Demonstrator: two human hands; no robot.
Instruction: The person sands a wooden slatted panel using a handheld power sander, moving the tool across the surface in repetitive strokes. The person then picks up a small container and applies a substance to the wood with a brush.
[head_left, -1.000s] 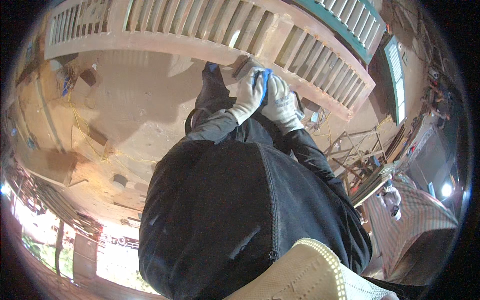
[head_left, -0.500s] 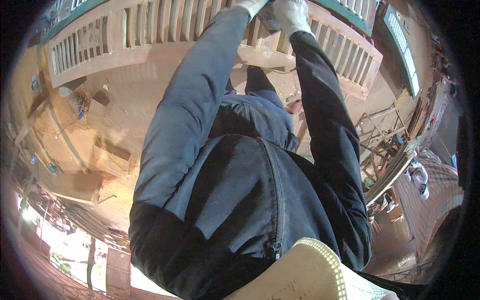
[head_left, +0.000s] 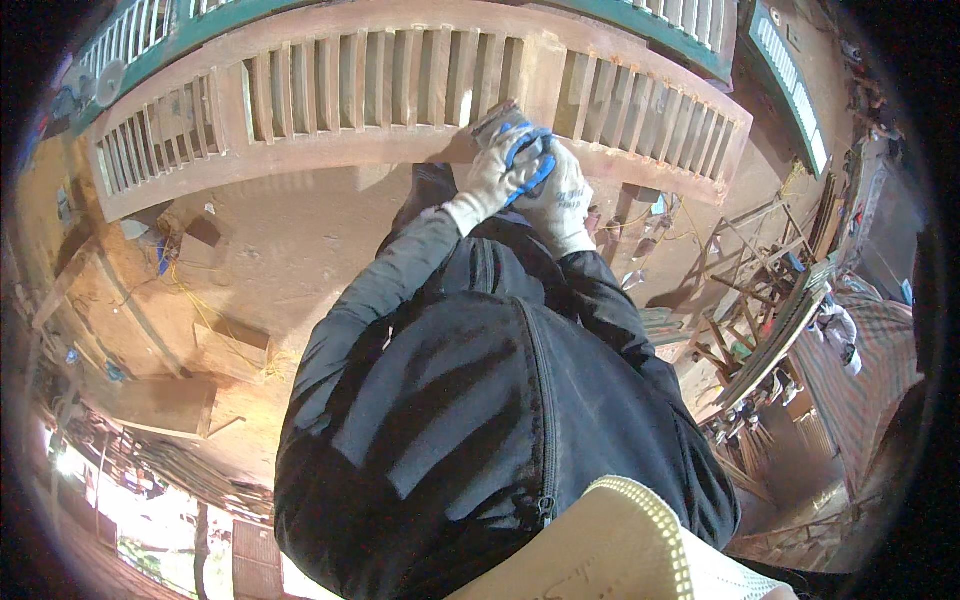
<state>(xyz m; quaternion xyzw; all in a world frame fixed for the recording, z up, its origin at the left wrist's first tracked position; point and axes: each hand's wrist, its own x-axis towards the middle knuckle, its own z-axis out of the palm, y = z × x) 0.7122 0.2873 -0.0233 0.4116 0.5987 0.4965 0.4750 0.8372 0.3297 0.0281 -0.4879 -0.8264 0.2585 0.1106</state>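
Note:
Both my hands wear whitish work gloves with blue on the palm side. Together they grip a dark, flat, block-like tool, its exact kind partly hidden by the gloves. My left hand is closed round it from the left. My right hand is closed at its near end, fingers partly hidden. The tool's far end lies over the near rail of a bare wooden slatted panel, close to a wide cross-piece between two rows of slats. The panel stretches across the view in front of me.
Behind the wooden panel is a green-framed slatted panel; another green one stands at the far right. Yellow cord and wooden boxes lie on the left floor. Stacked timber and a striped sheet are at right.
Both my hands have drawn back toward my body with the tool, from the panel's far side to its near rail. My arms are now more bent.

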